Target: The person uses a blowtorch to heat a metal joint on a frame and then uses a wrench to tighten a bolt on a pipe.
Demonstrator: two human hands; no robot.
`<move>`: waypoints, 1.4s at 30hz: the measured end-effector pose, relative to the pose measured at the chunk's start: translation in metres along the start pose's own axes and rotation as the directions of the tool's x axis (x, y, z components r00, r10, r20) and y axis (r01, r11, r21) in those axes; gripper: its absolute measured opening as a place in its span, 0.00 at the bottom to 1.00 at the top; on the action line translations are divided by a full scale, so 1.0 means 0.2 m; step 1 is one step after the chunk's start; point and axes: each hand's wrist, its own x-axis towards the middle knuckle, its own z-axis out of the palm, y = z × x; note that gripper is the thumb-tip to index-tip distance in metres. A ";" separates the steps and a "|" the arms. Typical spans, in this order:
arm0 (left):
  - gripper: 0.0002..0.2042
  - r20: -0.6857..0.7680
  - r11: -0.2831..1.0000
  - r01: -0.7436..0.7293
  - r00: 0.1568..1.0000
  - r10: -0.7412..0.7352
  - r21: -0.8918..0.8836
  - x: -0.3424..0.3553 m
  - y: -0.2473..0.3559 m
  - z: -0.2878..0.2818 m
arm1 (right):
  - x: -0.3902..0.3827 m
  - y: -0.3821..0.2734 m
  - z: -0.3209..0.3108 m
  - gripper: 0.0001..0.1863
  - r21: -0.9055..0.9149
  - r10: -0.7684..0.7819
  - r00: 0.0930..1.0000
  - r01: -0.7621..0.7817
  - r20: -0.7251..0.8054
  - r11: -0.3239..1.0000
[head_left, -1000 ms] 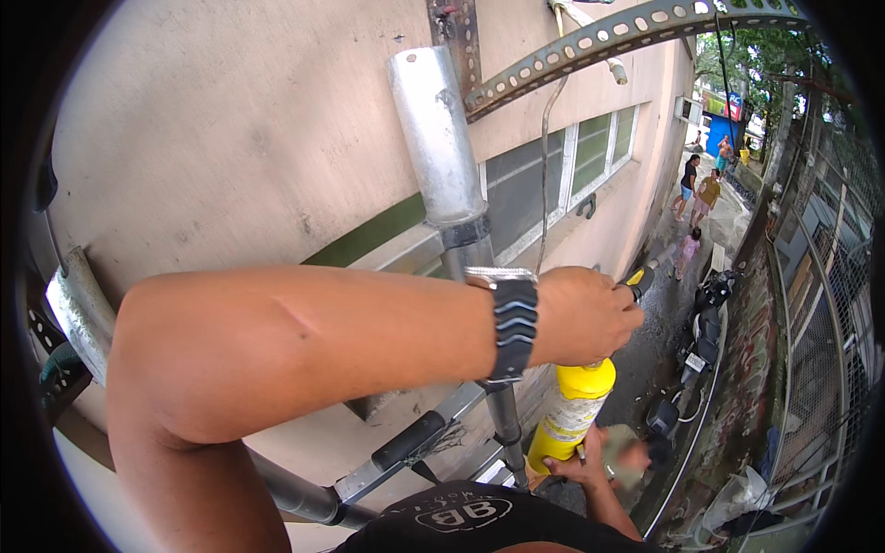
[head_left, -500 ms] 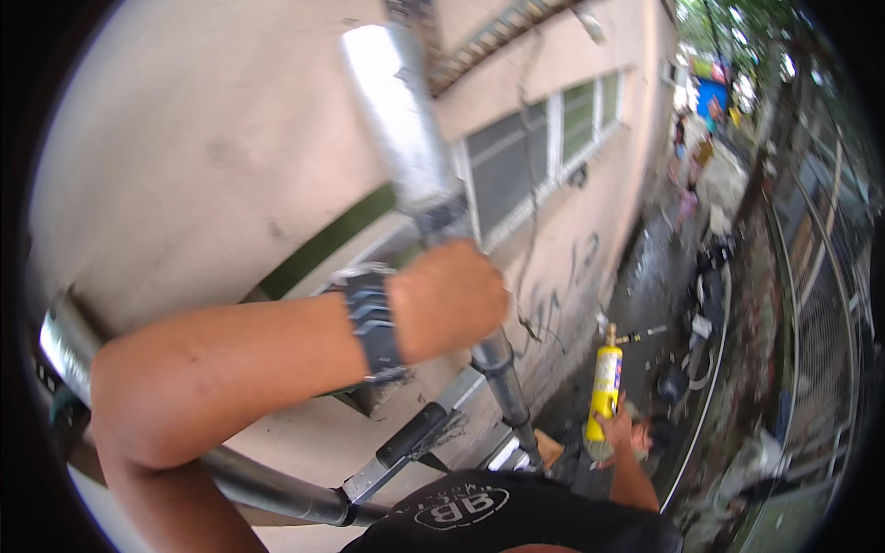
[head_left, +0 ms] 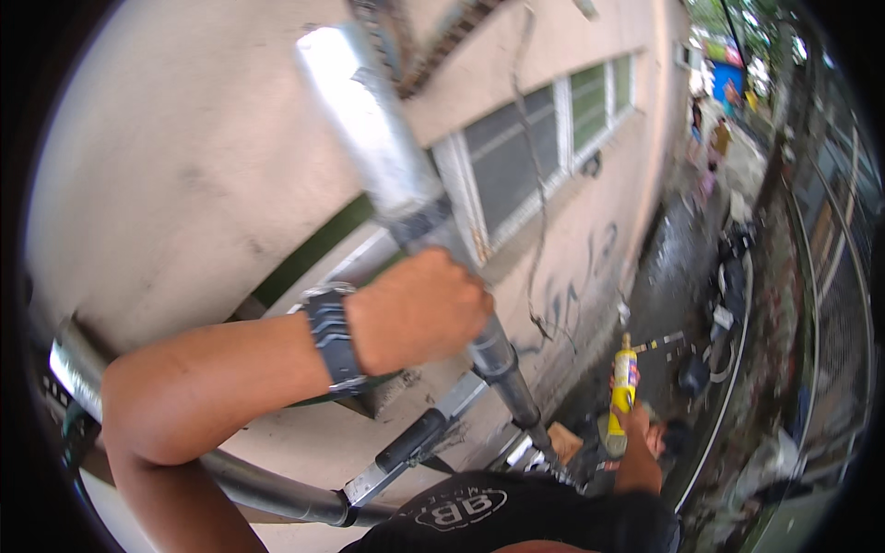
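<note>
My left hand, a watch at its wrist, is closed around an upright metal pole topped by a shiny silver sleeve. My right hand, lower at the right, grips a yellow cylinder with a brass fitting on top. The cylinder hangs over the wet path. Just beside and below it is the dark-haired head of another person, mostly hidden by my arm.
A pink wall with windows, a perforated bracket and a dangling cable is at left. Below lie a narrow path, motorbikes and a mesh fence. More people stand farther along. Metal braces cross beneath me.
My left hand has left the cylinder's top and moved left onto the pole. My right hand has carried the cylinder down, away from me, toward the person below. The view has shifted slightly.
</note>
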 end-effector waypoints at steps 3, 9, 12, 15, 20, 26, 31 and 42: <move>0.12 -0.058 0.999 -0.008 0.998 0.005 -0.048 0.02 -0.01 0.01 | 0.07 0.04 0.03 0.39 0.109 0.008 0.957 0.025 -0.289 0.994; 0.16 -0.008 0.954 0.087 0.996 -0.093 -0.285 0.03 -0.02 -0.08 | -0.08 -0.95 -0.31 0.18 0.735 -0.310 0.846 0.532 -0.434 0.421; 0.19 -0.180 0.873 0.145 0.950 -0.254 -0.465 0.07 0.02 -0.07 | -0.70 -1.64 -0.88 0.20 0.542 -0.566 0.553 0.814 -0.612 0.209; 0.20 -0.258 0.619 0.103 0.846 -0.466 -0.778 0.10 0.05 -0.16 | -1.03 -2.09 -1.12 0.21 0.460 -0.485 0.306 0.856 -0.819 -0.236; 0.15 -0.296 0.371 0.037 0.533 -0.792 -0.928 0.13 -0.09 -0.31 | -1.22 -2.49 -1.39 0.22 0.629 -0.513 0.382 0.594 -0.769 -0.501; 0.16 -0.322 0.351 0.023 0.342 -0.883 -0.936 -0.06 -0.32 -0.54 | -1.25 -2.66 -1.41 0.29 0.247 -0.509 0.021 0.891 -0.860 -0.380; 0.21 -0.346 0.489 0.587 0.345 -0.872 -0.645 -0.30 -0.61 -0.70 | -1.29 -2.70 -1.26 0.30 0.118 -0.514 -0.037 0.957 -0.857 -0.265; 0.23 -0.263 0.600 0.798 0.569 -0.779 -0.051 -0.29 -0.85 -0.88 | -1.26 -2.70 -1.20 0.24 0.020 -0.487 -0.104 0.970 -0.867 -0.242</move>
